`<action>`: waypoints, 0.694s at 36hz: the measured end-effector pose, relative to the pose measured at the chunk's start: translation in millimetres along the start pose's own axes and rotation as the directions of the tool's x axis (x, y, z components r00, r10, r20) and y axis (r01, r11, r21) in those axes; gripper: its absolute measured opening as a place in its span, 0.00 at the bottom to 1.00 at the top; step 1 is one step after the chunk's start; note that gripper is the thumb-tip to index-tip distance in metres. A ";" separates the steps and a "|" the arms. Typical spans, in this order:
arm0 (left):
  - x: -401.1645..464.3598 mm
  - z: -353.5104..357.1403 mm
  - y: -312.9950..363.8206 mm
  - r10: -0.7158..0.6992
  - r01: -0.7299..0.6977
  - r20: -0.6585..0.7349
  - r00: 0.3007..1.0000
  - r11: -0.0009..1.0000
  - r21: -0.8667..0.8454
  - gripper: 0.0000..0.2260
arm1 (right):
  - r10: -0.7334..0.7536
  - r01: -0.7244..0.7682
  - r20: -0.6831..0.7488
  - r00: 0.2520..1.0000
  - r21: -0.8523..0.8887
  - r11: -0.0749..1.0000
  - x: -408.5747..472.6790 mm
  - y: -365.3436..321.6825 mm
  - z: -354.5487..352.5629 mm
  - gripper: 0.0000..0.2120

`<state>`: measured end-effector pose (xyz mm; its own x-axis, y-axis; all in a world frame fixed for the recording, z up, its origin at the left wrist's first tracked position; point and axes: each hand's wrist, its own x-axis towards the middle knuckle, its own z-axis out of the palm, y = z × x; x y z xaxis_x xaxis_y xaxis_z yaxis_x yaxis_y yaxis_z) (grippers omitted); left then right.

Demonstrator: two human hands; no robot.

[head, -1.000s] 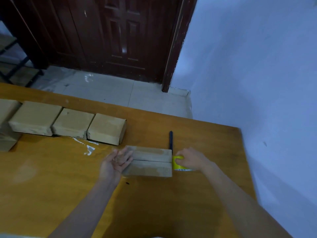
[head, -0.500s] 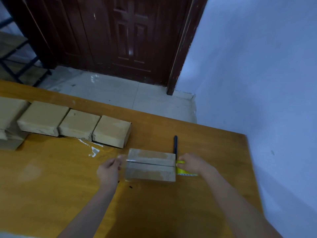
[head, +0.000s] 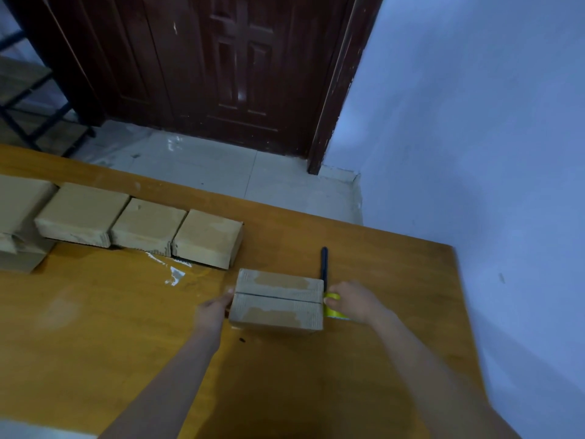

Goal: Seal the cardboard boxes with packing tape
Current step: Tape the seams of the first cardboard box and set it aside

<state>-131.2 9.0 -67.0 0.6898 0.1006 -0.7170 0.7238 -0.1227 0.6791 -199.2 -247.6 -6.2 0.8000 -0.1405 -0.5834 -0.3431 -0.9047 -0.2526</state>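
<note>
A small cardboard box (head: 278, 304) with a closed centre seam lies on the wooden table (head: 95, 343). My left hand (head: 211, 312) is against the box's left end with the thumb at the top edge; it seems to pinch the end of a clear tape strip, though the fingers are hidden. My right hand (head: 356, 301) grips a yellow tape roll (head: 332, 308) right against the box's right end. The strip itself is hard to make out over the seam.
Three closed boxes (head: 147, 226) stand in a row at the back left, with more cardboard (head: 19, 210) at the left edge. A dark blue pen-like tool (head: 323, 263) lies behind the roll. A clear tape scrap (head: 174, 274) lies on the table. A blue wall (head: 474, 185) stands to the right.
My left hand went from lying open over the box's left end to curled fingers at that end. The right hand stays on the roll. The camera moved closer.
</note>
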 end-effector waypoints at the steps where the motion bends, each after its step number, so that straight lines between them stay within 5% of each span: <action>1: 0.7 1.1 -0.6 -0.026 0.026 0.002 1.000 1.000 -0.015 0.15 | -0.012 0.012 -0.010 1.000 -0.001 1.000 -0.7 0.5 1.4 0.14; 6: 9.6 8.4 -7.7 -0.099 0.101 0.041 0.994 0.994 -0.032 0.15 | -0.027 0.026 -0.037 0.999 -0.025 0.999 -5.7 2.5 9.3 0.14; 10: 23.0 3.9 4.6 -0.085 0.080 0.033 0.996 0.988 0.133 0.15 | -0.015 0.016 -0.024 1.000 0.078 0.997 -12.3 2.5 18.0 0.13; 14: 13.7 -17.0 12.2 0.037 -0.004 -0.144 0.989 0.975 0.222 0.13 | 0.001 -0.007 0.018 1.000 0.350 0.937 -17.5 -2.2 33.9 0.11; 16: -4.7 -26.3 5.1 0.217 -0.143 -0.252 0.943 0.949 0.279 0.14 | 0.001 -0.029 0.055 0.998 0.503 0.864 -19.6 -4.2 39.5 0.11; 20: -37.8 -15.8 -10.9 0.640 -0.486 -0.146 0.754 0.693 0.532 0.17 | -0.036 -0.058 0.129 0.991 0.658 0.751 -23.5 -3.9 41.2 0.03; 23: -55.4 20.6 -8.4 0.812 -0.698 0.141 0.566 0.381 0.606 0.17 | -0.095 -0.056 0.155 0.983 0.756 0.652 -27.9 0.4 45.4 0.15; 25: -61.6 47.5 -5.2 0.798 -0.759 0.366 0.479 0.166 0.630 0.22 | -0.127 -0.039 0.146 0.981 0.792 0.609 -29.4 5.4 52.6 0.16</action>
<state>-178.4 -43.4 -33.8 0.9006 -0.4114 0.1407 -0.4154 -0.7188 0.5575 -250.4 -227.2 -31.1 0.7564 0.0364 -0.6530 -0.6303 -0.2264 -0.7427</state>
